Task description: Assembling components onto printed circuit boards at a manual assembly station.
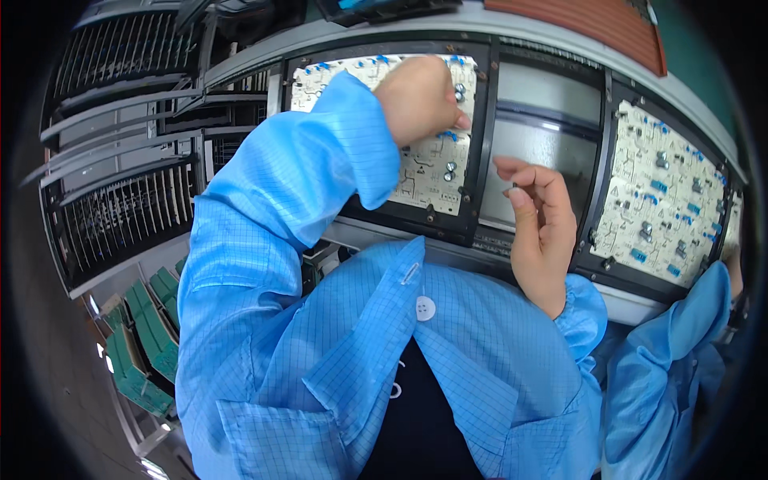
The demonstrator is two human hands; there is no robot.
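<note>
Head view: At upper centre, a worker's left hand (pixel 420 96) bends over a pale circuit board (pixel 432 192) in a black frame (pixel 482 144); its grip is hidden, so whether it clamps anything cannot be told. Right of centre, the right hand (pixel 548 236) curls loosely, thumb and forefinger apart, a dark speck (pixel 509 190) at the thumb. Handwork among the board's components appears under way; the next move likely calls for precise fingertips.
</note>
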